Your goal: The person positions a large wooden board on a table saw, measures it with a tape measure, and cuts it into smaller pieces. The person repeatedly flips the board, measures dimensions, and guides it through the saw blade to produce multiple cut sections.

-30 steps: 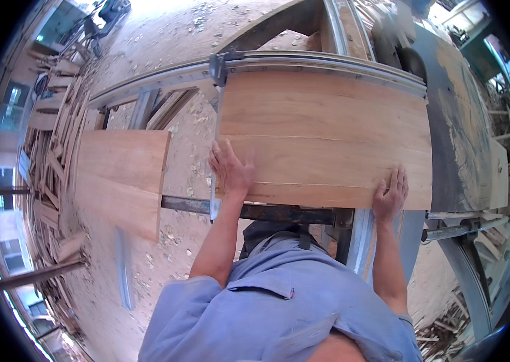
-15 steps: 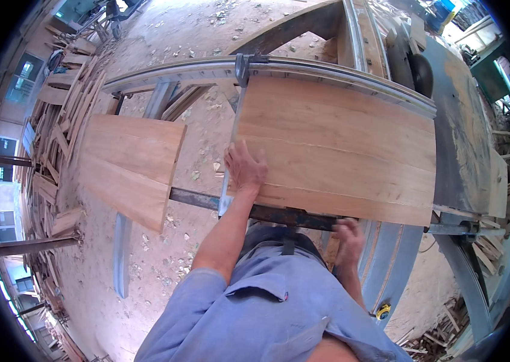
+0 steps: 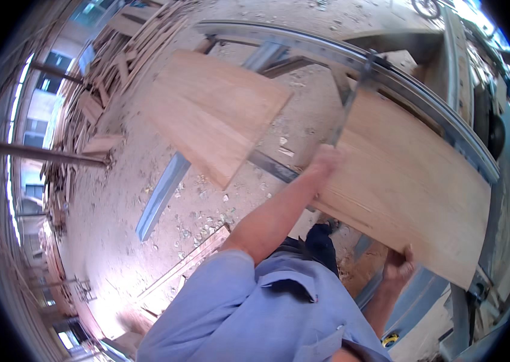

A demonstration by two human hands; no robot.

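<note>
A wide flat wooden panel lies at a sliding saw table, its far edge a little apart from the long metal fence. My left hand is closed at the panel's left edge near its front corner, its fingers blurred. At the near edge, my right hand grips the panel, thumb up beside the edge and the other fingers hidden beneath. A second wooden panel rests on the table frame to the left, untouched. Against the first panel's left far corner stands a dark metal stop on the fence.
A metal support bar juts out below the second panel. Scrap boards are piled along the left wall. Wood chips litter the dirt floor. A yellow tape measure lies low on the right.
My view has swung, shifting the scene rightward and tilting it. My right hand has taken hold of the panel's near edge. A gap now shows between panel and fence.
</note>
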